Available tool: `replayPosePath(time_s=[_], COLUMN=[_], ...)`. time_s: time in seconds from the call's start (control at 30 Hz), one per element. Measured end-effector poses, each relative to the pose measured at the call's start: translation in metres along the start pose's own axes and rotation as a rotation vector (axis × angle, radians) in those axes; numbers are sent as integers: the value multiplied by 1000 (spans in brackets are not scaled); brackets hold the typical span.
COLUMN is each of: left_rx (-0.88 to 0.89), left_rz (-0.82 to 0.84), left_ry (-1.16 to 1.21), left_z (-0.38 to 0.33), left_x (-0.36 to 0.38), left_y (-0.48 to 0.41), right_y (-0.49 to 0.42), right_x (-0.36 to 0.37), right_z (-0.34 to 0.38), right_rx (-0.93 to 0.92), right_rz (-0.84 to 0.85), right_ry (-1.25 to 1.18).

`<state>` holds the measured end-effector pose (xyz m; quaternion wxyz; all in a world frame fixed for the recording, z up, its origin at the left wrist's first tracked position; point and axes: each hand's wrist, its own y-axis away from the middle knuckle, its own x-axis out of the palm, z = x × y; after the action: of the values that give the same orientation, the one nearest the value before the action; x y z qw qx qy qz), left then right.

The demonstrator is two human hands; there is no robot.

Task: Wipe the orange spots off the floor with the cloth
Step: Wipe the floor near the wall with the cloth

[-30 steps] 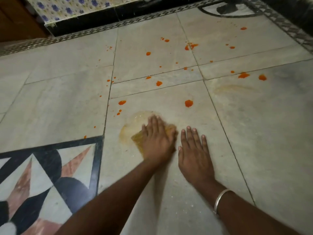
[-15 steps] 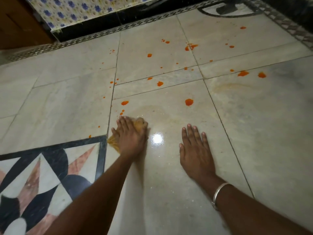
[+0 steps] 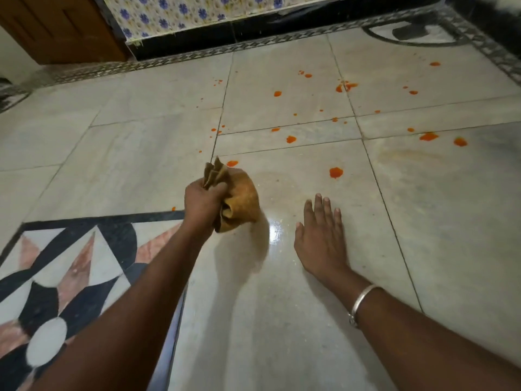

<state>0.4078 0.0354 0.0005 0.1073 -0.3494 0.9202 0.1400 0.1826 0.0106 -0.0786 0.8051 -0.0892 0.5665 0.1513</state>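
Although most of the marble floor [image 3: 423, 235] is plain pale slab, its near left corner is taken up by a dark inlaid star pattern [image 3: 64, 266], and no orange is seen on that inlay, so nothing there appears to need wiping. Just beyond the inlay's far edge a small orange fleck [image 3: 173, 208] is left on the slab. Next to the right, the cloth [image 3: 242, 201] is held bunched in the left hand [image 3: 201, 201], whose fingers are closed tightly around its gathered corners; the bundle is raised off the floor, as its shadow below suggests, probably so that a cleaner fold can be presented or the cloth carried to another spot. One orange spot [image 3: 232, 163] lies just past the cloth toward the far edge. To the right of the cloth a wet, shiny patch [image 3: 275, 230] is seen, judged to be ground already wiped. Further right, the right hand [image 3: 320, 244] is laid flat on the floor with fingers spread and nothing held, apparently as a prop for the leaning body; a metal bangle [image 3: 363, 299] is worn on its wrist. Beyond it a larger spot [image 3: 336, 172] remains, and many more spots [image 3: 428, 136] are scattered toward the far right corner, so the task is judged far from finished.
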Motion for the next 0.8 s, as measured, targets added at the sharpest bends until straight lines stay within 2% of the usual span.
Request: replayPosePath(time_s=[0.07, 0.1, 0.17, 0.23, 0.27, 0.3, 0.37, 0.43, 0.47, 0.53, 0.63, 0.7, 0.73, 0.8], left_rx=[-164, -206, -190, -33, 87, 221, 464, 585, 602, 548, 323, 198, 183, 257], left_rz=[62, 57, -54, -206, -212, -152, 106, 304, 327, 261, 78, -27, -55, 20], left_ry=[254, 293, 94, -232, -332, -437, -800, -1122, -1188, -1183, -1112, -1080, -1091, -1122], left_z=[3, 9, 30, 48, 55, 61, 71, 87, 91, 93, 100, 108, 109, 108], left_x=[-4, -5, -13, -22, -22, -17, 11, 41, 50, 47, 21, 23, 34, 59], left_y=[-3, -5, -11, -11, -10, -10, -10, -13, -19, -33, -35, -7, 12, 40], right_y=[2, 2, 3, 2, 1, -2, -6, -10, -12, -11, -7, -6, -7, -7], right_x=[-1, 0, 1, 5, 7, 11, 17, 28, 36, 44, 49, 48, 47, 49], right_z=[2, 2, 2, -1, -3, -5, -6, -7, -9, -12, -15, -13, -13, -13], right_rx=[-3, -2, -8, -28, -48, -71, -124, -171, -189, -200, -195, -195, -194, -189], right_rz=[16, 23, 24, 21, 13, 8, 12, 56, 65, 32, 8, -15, -28, -20], right_ry=[-12, -16, -21, -27, -19, -2, 36, 88, 102, 111, 116, 119, 116, 123])
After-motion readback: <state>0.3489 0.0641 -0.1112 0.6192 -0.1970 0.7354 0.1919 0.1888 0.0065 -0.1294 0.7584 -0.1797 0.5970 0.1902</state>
